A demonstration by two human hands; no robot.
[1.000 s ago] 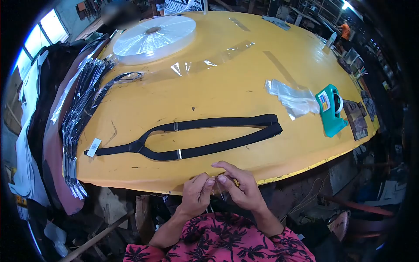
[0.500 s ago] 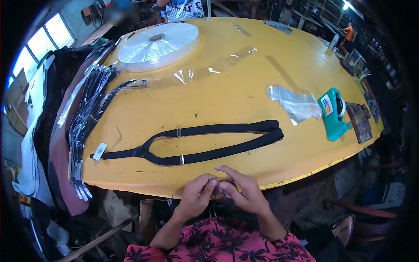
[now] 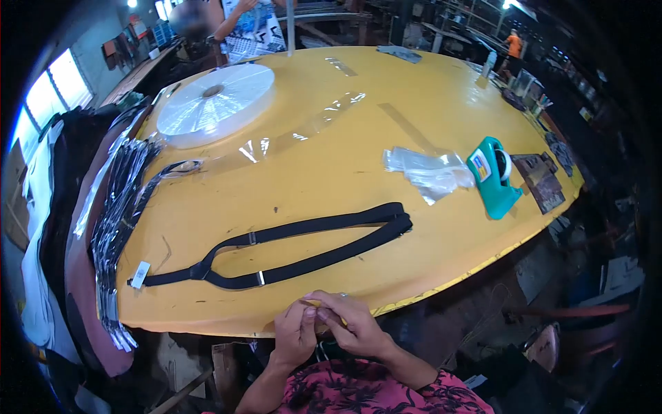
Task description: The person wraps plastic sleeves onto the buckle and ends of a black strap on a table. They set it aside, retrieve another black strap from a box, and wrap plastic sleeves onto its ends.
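My left hand (image 3: 296,332) and my right hand (image 3: 353,324) meet just off the front edge of the yellow table (image 3: 276,183). Both are closed, with thumbs and fingertips pinched together; whatever lies between them is hidden or too small to make out. Beyond them, a pair of black suspenders (image 3: 317,224) lies spread on the table, its two straps joining at the left. Metal slides sit on the straps, and a white tag (image 3: 141,274) is at the single left end. Neither hand touches the suspenders.
A large roll of clear plastic (image 3: 238,93) sits at the back left. Black straps in clear sleeves (image 3: 124,200) are piled along the left edge. To the right are loose clear plastic sleeves (image 3: 431,174) and a green tape dispenser (image 3: 491,181). A person in orange (image 3: 514,45) is far off.
The view has shifted, so the table's things appear further left and lower. My right hand's raised index finger has folded down, and my fingertips are now closer together. The suspenders lie as before.
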